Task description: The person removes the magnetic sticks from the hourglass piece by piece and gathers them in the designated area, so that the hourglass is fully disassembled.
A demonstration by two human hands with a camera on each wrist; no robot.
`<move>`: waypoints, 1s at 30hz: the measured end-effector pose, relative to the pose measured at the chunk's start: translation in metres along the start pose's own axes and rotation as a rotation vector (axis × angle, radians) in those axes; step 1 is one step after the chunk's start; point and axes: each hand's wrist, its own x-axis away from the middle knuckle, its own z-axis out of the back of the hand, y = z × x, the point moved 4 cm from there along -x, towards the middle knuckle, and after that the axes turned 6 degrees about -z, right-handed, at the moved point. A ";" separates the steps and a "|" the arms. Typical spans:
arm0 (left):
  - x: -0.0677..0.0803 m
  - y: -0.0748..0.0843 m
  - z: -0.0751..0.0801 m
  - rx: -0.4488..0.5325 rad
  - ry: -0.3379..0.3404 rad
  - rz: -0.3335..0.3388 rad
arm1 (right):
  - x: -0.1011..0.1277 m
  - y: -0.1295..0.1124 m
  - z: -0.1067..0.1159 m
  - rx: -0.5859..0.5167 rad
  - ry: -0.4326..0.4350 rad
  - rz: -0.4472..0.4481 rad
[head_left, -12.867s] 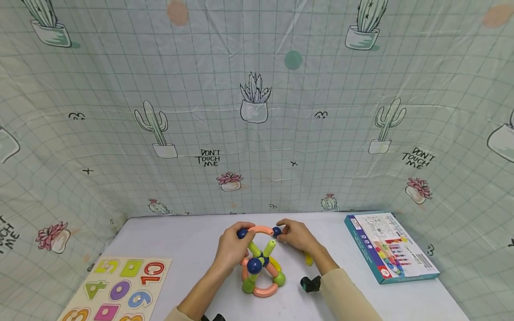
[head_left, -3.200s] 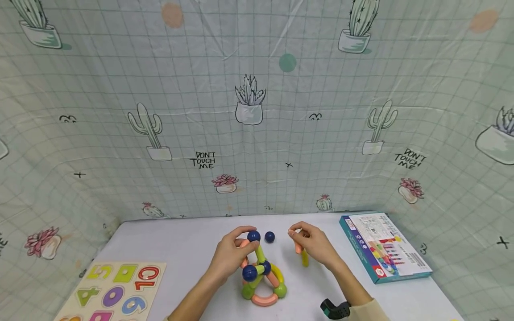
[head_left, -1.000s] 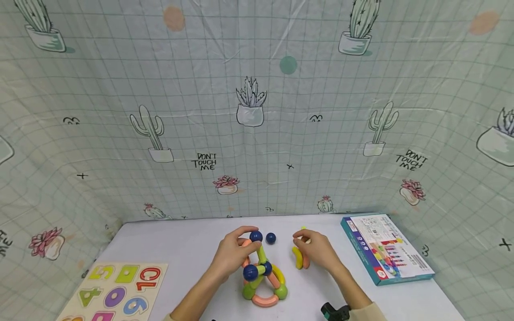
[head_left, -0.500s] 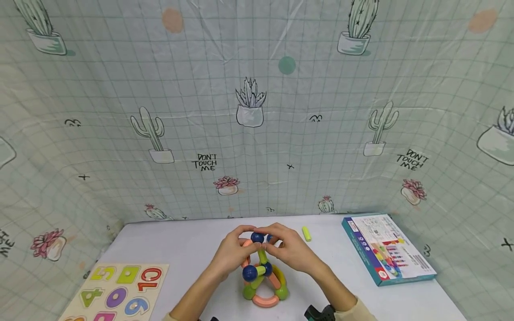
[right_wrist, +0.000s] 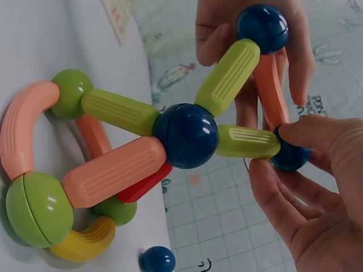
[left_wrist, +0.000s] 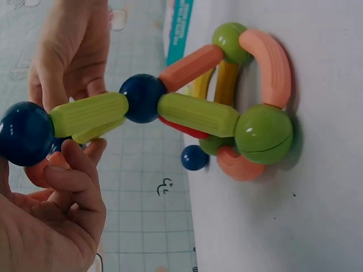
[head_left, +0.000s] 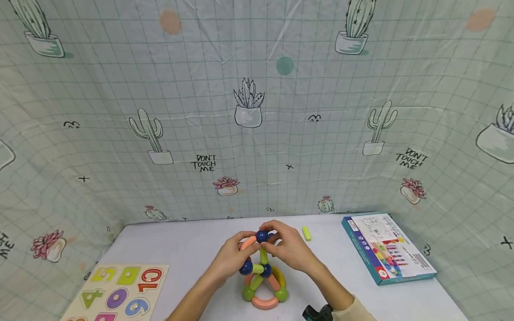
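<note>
A magnetic ball-and-stick model stands on a round base of curved sticks and green balls. From its central blue ball, lime sticks rise to two outer blue balls. My right hand pinches the far outer blue ball between thumb and fingers. My left hand grips the orange curved stick, which spans the two outer balls. The nearer outer blue ball sits by the left thumb.
A loose blue ball lies on the table behind the model. A lime stick lies behind my right hand. To the right is a toy box, to the left a number puzzle board. A patterned cloth hangs behind.
My right hand has come left from the loose sticks to the model's top ball. My left hand has slid off that ball onto the orange stick. The model has tilted slightly.
</note>
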 end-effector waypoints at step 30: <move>0.001 -0.018 -0.008 0.166 -0.002 -0.008 | 0.010 -0.018 0.000 -0.152 0.101 -0.110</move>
